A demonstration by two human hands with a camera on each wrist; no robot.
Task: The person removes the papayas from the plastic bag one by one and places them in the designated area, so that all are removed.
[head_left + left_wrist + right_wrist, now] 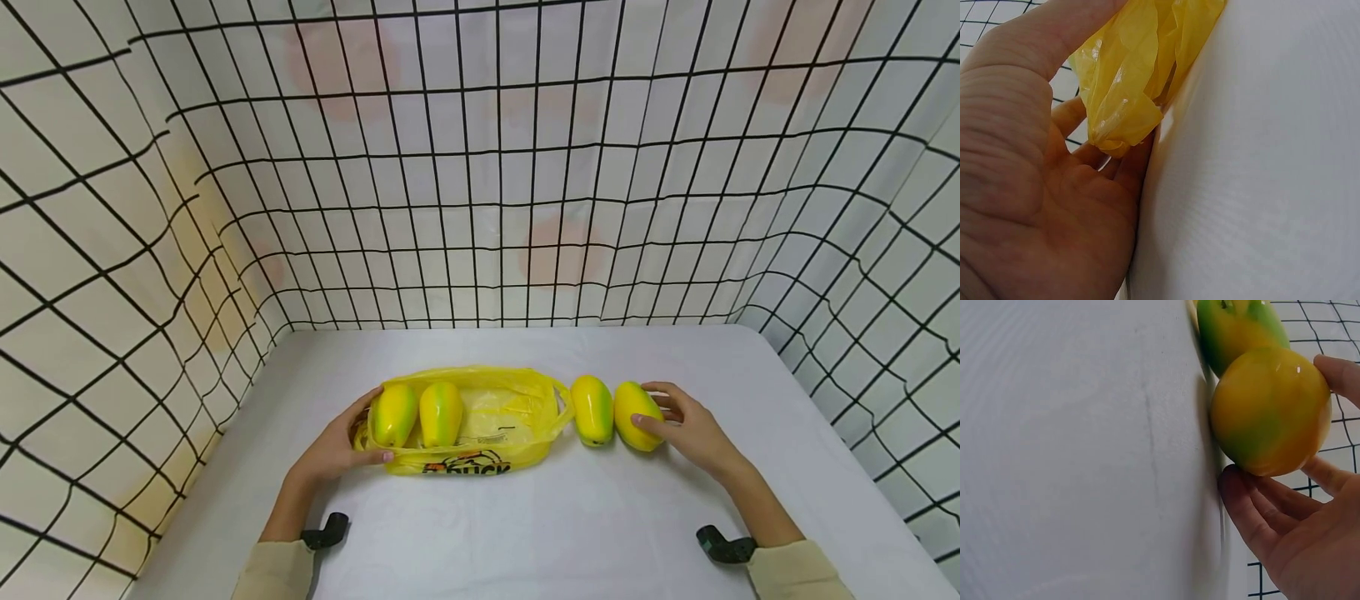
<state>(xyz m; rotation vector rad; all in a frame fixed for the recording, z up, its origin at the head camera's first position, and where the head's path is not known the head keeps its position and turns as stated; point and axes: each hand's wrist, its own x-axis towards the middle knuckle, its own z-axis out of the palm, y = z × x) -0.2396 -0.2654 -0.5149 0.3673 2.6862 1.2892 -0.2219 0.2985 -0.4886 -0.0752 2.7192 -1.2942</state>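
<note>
A yellow plastic bag (480,462) with dark lettering lies with its mouth spread wide. Inside its left part are two yellow-green papayas (441,415). My left hand (337,442) holds the bag's left end, thumb at the front rim and fingers behind; in the left wrist view the crumpled bag end (1125,87) sits between thumb and fingers. To the right of the bag, my right hand (693,429) grips a papaya (636,417) from its right side, thumb in front, fingers behind. Another papaya (592,410) stands just left of it, by the bag's handle loop (562,408).
A white cloth covers the table (517,533). Black wire mesh (480,179) with white sheeting behind it encloses the back and both sides. Each wrist carries a small black camera, the left camera (327,531) and the right camera (724,547).
</note>
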